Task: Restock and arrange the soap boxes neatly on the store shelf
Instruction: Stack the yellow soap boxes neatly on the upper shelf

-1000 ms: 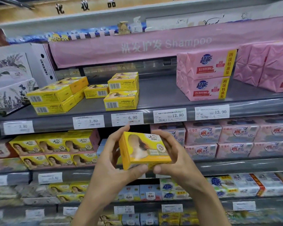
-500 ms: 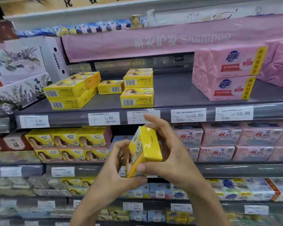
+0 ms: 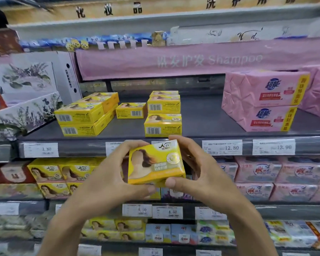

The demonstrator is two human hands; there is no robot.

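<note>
We hold a small yellow cardboard soap box (image 3: 155, 163), printed with a long-haired figure, in the air in front of the shelving. Its printed face is turned toward us and slightly tilted. Our left hand (image 3: 107, 182) grips its left edge and our right hand (image 3: 201, 172) grips its right edge, with both thumbs under the bottom.

Just above and behind it, the grey metal shelf (image 3: 201, 117) carries matching yellow boxes: a two-high stack (image 3: 81, 117) at the left, a single box (image 3: 130, 110) further back, and a stacked group (image 3: 163, 115) right above our hands. Two stacked pink wrapped soap packs (image 3: 262, 100) sit to the right. White price labels (image 3: 222, 147) line the shelf edge.

The lower shelf holds more yellow boxes (image 3: 52, 172) and pale pink packs (image 3: 266, 170). White floral cartons (image 3: 26, 80) stand far left, their contents hidden.
</note>
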